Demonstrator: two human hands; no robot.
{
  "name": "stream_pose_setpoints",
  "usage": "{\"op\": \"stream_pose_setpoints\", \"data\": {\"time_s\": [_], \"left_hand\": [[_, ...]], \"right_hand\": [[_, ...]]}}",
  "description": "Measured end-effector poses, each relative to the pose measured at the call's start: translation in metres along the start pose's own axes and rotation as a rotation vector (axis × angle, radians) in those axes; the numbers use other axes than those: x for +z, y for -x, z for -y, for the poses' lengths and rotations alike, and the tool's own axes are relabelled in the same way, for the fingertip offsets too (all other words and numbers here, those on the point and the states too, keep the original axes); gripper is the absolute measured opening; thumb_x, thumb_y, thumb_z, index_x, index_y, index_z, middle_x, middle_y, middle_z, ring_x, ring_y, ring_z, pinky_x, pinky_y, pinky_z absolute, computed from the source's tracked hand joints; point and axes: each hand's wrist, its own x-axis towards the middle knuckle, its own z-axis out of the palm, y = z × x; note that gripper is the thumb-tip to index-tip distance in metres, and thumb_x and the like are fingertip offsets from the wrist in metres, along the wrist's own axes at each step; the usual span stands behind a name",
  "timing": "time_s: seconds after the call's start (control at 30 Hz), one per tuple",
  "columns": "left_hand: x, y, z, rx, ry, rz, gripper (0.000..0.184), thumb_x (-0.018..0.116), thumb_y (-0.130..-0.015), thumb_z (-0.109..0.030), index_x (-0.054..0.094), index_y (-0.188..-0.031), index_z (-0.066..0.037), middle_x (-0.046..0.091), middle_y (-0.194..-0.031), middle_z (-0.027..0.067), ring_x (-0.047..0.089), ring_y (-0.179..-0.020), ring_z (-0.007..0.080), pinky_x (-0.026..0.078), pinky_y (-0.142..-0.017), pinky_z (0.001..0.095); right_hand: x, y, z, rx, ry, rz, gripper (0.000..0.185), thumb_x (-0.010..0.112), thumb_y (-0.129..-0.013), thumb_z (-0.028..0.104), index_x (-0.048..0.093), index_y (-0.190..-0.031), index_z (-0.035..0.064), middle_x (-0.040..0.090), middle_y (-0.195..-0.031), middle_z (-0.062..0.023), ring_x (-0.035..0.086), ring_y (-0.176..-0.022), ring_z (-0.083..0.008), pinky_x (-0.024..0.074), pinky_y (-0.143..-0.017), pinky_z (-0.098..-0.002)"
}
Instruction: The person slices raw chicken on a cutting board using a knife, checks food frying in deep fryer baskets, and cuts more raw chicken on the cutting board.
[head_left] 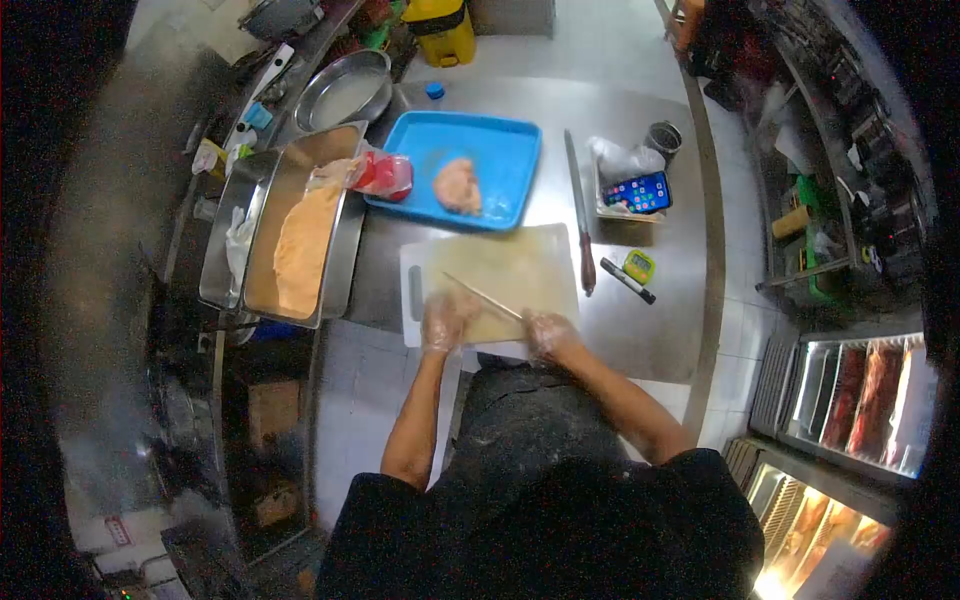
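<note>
My right hand [548, 332], in a clear plastic glove, is closed at the near edge of the cutting board [520, 258]. A thin, narrow-bladed knife [486, 295] reaches from it toward the upper left, across the board. My left hand [450, 318], gloved too, is over the board's near left part, close to the blade. Its fingers are blurred, and whether anything is under them I cannot make out. Beyond the board, a piece of raw pale meat [458, 187] lies in a blue tray [505, 180]. A red-and-clear plastic bag [382, 175] overlaps the tray's left side.
Left stands a deep metal pan [345, 240] of orange powder [303, 245]. Right of the board are a long knife [577, 190], a black marker [628, 281], a yellow-green timer [638, 265] and a phone [637, 192] on a container. A metal bowl [345, 92] sits farther back.
</note>
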Motion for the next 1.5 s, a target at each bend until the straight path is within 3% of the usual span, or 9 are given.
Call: {"op": "stream_pose_setpoints", "data": {"time_s": [0.07,0.2,0.43,0.67,0.77,0.87,1.1,1.33,1.5], "left_hand": [[-0.022,0.022,-0.058,0.081,0.054,-0.041,0.032,0.066,-0.076,-0.023,0.062,-0.096,0.001,0.065,-0.095,0.0175,0.062,-0.084,0.0233,0.050,-0.072,0.0342],[0.024,0.011,0.007,0.140,-0.611,-0.221,0.065,0.073,-0.064,-0.024,0.047,-0.117,0.002,0.054,-0.112,0.0248,0.056,-0.096,0.0339,0.043,-0.085,0.0468],[0.054,-0.030,0.029,0.241,-0.449,-0.207,0.024,0.060,-0.076,-0.028,0.067,-0.088,-0.008,0.061,-0.094,0.0165,0.059,-0.082,0.0341,0.048,-0.077,0.0441],[0.050,-0.040,0.040,0.280,-0.408,-0.011,0.023,0.064,-0.078,-0.029,0.065,-0.086,-0.007,0.065,-0.078,0.0140,0.062,-0.064,0.0266,0.050,-0.061,0.0350],[0.032,-0.032,0.031,-0.184,0.442,0.147,0.020,0.066,-0.078,-0.026,0.064,-0.083,-0.006,0.066,-0.072,0.0082,0.060,-0.060,0.0168,0.049,-0.056,0.0302],[0.010,-0.024,-0.003,-0.337,0.699,0.253,0.018,0.068,-0.078,-0.022,0.064,-0.081,-0.004,0.066,-0.071,0.0051,0.058,-0.059,0.0135,0.048,-0.054,0.0298],[0.051,-0.028,-0.010,0.244,-0.578,0.302,0.046,0.055,-0.083,-0.046,0.067,-0.080,-0.002,0.063,-0.091,0.0216,0.062,-0.069,0.0292,0.052,-0.070,0.0412],[0.063,-0.061,0.037,0.228,-0.662,0.265,0.030,0.065,-0.080,-0.035,0.067,-0.073,-0.006,0.067,-0.078,0.0138,0.064,-0.066,0.0256,0.051,-0.061,0.0359],[-0.025,-0.117,0.053,0.051,0.117,0.208,0.037,0.061,-0.079,-0.040,0.067,-0.083,-0.004,0.065,-0.076,0.0126,0.061,-0.066,0.0194,0.048,-0.060,0.0366]], "right_hand": [[0.008,0.004,-0.019,-0.083,0.010,-0.137,0.034,0.034,-0.093,0.028,0.052,-0.107,0.0036,0.064,-0.086,-0.0153,0.062,-0.077,-0.0305,0.0517,-0.068,-0.0411],[0.032,-0.006,-0.040,0.068,-0.442,-0.111,0.031,0.039,-0.091,0.028,0.054,-0.101,0.0026,0.063,-0.087,-0.0200,0.061,-0.083,-0.0347,0.0491,-0.075,-0.0450],[0.035,-0.014,-0.030,0.033,-0.368,-0.153,0.029,0.045,-0.087,0.026,0.053,-0.094,-0.0007,0.059,-0.092,-0.0258,0.059,-0.087,-0.0416,0.0463,-0.078,-0.0487],[0.039,-0.025,-0.030,0.077,-0.357,-0.126,0.028,0.048,-0.086,0.026,0.054,-0.095,0.0003,0.060,-0.091,-0.0251,0.058,-0.089,-0.0422,0.0457,-0.078,-0.0496],[0.051,-0.021,-0.045,0.094,-0.403,-0.148,0.028,0.052,-0.087,0.027,0.058,-0.096,0.0014,0.063,-0.084,-0.0214,0.062,-0.077,-0.0318,0.0485,-0.068,-0.0413],[0.054,-0.012,-0.059,-0.023,-0.468,-0.277,0.031,0.053,-0.088,0.030,0.059,-0.097,0.0009,0.064,-0.082,-0.0200,0.063,-0.072,-0.0285,0.0497,-0.065,-0.0385],[0.054,-0.008,-0.067,0.023,-0.422,-0.414,0.040,0.050,-0.088,0.035,0.056,-0.101,-0.0024,0.063,-0.085,-0.0223,0.061,-0.078,-0.0365,0.0485,-0.069,-0.0437],[0.026,0.010,-0.051,0.156,-0.547,-0.283,0.039,0.048,-0.087,0.035,0.056,-0.101,-0.0006,0.058,-0.097,-0.0270,0.056,-0.092,-0.0437,0.0443,-0.080,-0.0490],[0.040,0.006,-0.052,0.257,-0.537,-0.339,0.039,0.048,-0.087,0.034,0.055,-0.102,-0.0016,0.058,-0.099,-0.0273,0.055,-0.092,-0.0440,0.0431,-0.082,-0.0503]]}}
